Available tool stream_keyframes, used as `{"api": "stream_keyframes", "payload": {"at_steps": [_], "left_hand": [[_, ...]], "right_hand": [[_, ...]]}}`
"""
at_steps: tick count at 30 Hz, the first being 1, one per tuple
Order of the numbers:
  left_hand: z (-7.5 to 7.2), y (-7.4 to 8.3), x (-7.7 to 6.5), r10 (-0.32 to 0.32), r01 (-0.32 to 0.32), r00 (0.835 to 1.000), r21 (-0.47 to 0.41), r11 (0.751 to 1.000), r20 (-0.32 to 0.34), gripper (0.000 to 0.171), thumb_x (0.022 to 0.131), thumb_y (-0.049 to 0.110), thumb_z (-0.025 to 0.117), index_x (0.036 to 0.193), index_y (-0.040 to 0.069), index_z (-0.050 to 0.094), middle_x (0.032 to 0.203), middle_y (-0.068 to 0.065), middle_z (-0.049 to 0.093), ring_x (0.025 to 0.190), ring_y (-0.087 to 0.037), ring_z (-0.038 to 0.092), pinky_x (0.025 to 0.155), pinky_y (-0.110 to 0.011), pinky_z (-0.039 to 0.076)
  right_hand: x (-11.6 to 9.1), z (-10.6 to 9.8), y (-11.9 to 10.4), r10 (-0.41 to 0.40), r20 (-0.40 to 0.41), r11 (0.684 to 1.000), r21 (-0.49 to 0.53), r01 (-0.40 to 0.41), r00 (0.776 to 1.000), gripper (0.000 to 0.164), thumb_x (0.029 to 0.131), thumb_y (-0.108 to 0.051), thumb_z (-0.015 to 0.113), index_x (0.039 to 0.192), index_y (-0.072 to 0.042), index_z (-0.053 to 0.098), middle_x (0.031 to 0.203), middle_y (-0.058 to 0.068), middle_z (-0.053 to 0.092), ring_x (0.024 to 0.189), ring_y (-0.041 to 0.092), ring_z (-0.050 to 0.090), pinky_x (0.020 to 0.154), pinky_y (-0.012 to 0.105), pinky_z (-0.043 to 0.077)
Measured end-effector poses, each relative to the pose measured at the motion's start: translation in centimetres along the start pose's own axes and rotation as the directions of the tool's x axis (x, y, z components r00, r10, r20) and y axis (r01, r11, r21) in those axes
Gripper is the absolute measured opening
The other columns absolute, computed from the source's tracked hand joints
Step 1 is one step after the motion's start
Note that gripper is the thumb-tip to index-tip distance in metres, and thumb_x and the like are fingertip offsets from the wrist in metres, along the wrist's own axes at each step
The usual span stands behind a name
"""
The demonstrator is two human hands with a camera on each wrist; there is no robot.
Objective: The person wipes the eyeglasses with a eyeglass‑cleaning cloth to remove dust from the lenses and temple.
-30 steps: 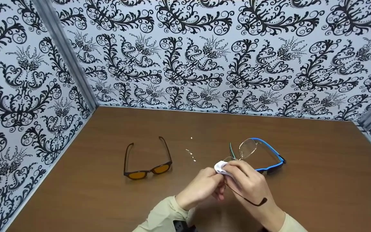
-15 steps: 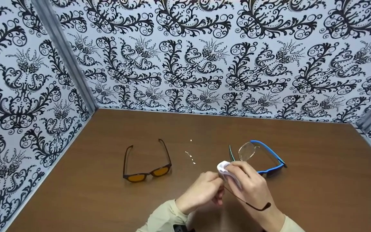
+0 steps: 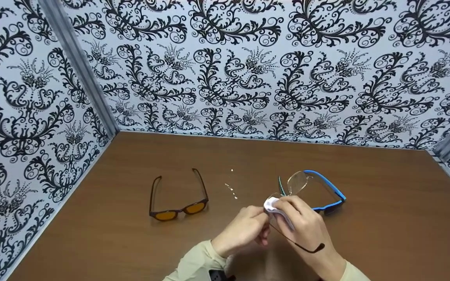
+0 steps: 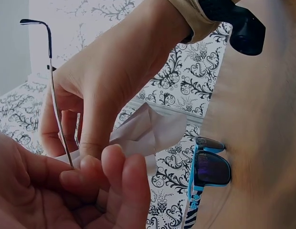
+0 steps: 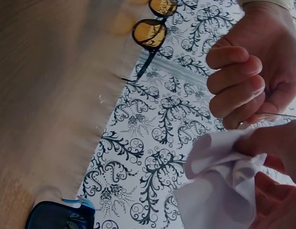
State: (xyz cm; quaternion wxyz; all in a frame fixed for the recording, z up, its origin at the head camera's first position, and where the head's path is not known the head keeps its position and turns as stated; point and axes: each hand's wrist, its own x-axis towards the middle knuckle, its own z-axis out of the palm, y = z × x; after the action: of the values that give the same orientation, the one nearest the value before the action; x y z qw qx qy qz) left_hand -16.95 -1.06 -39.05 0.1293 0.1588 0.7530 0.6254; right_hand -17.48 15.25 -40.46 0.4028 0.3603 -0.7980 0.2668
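Note:
Thin metal-rimmed eyeglasses [image 3: 297,182] with clear lenses are held between the two hands, above the table. My left hand [image 3: 242,226] pinches them near the hinge of one temple, its other fingers curled. In the left wrist view that temple [image 4: 55,105] rises from the fingertips and ends in a dark tip. My right hand [image 3: 307,228] grips a white cloth [image 3: 270,203] folded over the near lens, mostly hiding it. Seen from the right wrist, the cloth [image 5: 219,186] hangs bunched from the thumb and fingers, close below the left hand [image 5: 253,81].
Dark-framed glasses with orange lenses [image 3: 194,207] lie unfolded at the left of the brown table [image 3: 131,156]. Blue-framed sunglasses [image 3: 328,182] lie behind the right hand, partly covered. Small light specks [image 3: 231,189] show mid-table. Patterned walls [image 3: 248,78] enclose the back and left.
The cloth and right hand shift slightly back and forth at the near lens. The eyeglasses tilt a little, and their far lens moves slightly left. Both hands keep their hold.

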Motion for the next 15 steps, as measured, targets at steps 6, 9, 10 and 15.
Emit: {"api": "stream_keyframes", "payload": {"at_steps": [6,9,10,15], "left_hand": [[0.3,0.0,0.0,0.001,0.0,1.0,0.035,0.999,-0.005,0.025,0.087,0.003,0.041,0.066,0.004,0.055,0.053,0.001,0.051,0.042,-0.009,0.052,0.048,-0.034,0.055],[0.5,-0.1,0.0,-0.005,0.005,1.0,0.027,1.0,-0.01,0.025,0.088,0.004,0.042,0.066,0.003,0.055,0.053,0.001,0.05,0.041,-0.009,0.052,0.048,-0.036,0.055],[0.6,-0.1,0.1,-0.008,0.008,1.0,0.023,1.0,-0.012,0.026,0.088,0.004,0.042,0.065,0.001,0.055,0.053,0.001,0.05,0.041,-0.009,0.052,0.048,-0.035,0.055],[0.7,-0.7,0.3,-0.028,0.029,0.999,0.008,1.0,-0.034,0.03,0.088,0.005,0.044,0.063,-0.002,0.058,0.051,0.001,0.051,0.041,-0.011,0.053,0.047,-0.034,0.055]], "right_hand": [[0.1,0.4,0.1,-0.042,-0.089,0.998,-0.05,0.037,0.995,0.031,0.1,-0.029,0.05,0.092,-0.004,0.067,0.09,0.008,0.063,0.073,0.022,0.064,0.057,0.035,0.053],[0.2,0.7,0.2,-0.085,-0.115,0.995,-0.054,0.08,0.99,0.03,0.1,-0.027,0.051,0.09,-0.004,0.067,0.089,0.008,0.063,0.072,0.021,0.064,0.058,0.033,0.053],[0.1,0.8,0.3,-0.1,-0.118,0.994,-0.053,0.094,0.988,0.029,0.1,-0.026,0.051,0.089,-0.004,0.068,0.089,0.008,0.063,0.073,0.021,0.064,0.06,0.031,0.053],[-0.2,1.4,0.4,-0.154,-0.116,0.988,-0.051,0.149,0.981,0.027,0.098,-0.02,0.05,0.087,-0.004,0.067,0.089,0.007,0.063,0.075,0.019,0.065,0.066,0.027,0.054]]}}
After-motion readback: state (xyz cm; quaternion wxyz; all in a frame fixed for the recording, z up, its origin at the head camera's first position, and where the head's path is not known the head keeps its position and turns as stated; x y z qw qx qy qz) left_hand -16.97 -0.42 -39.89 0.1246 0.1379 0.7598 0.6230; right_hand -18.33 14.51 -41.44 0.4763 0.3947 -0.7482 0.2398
